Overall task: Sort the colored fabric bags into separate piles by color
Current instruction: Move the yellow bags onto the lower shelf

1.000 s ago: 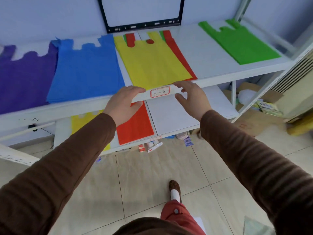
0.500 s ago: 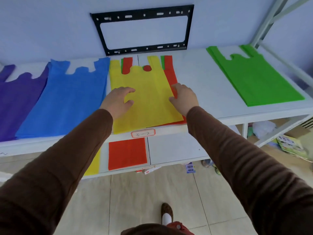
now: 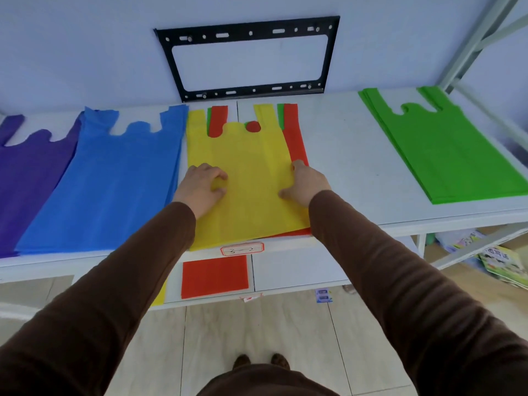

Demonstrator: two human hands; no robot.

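A red-bordered label (image 3: 242, 249) is stuck to the front edge of the white shelf (image 3: 343, 155); the handwritten marks on it are too scrawled to read. Since half a second ago both hands have slid a little further up the yellow bag (image 3: 245, 184), and the view has tipped up, so the whole black wall bracket (image 3: 247, 57) now shows.

The left hand (image 3: 201, 187) lies on the bag's left side with fingers curled, bunching the fabric — gripping, as far as I can tell. The right hand (image 3: 307, 182) rests at the bag's right edge, fingers bent down onto the cloth where it meets the red bag (image 3: 297, 138) beneath; a sliver of green bag (image 3: 281, 115) peeks out under that.

Four piles along the top — purple bags (image 3: 31, 172), blue bags (image 3: 114, 178), the mixed middle stack, and green bags (image 3: 445, 150) at the right. On the lower shelf lie one red piece (image 3: 215, 276) and a yellow strip (image 3: 160, 295).
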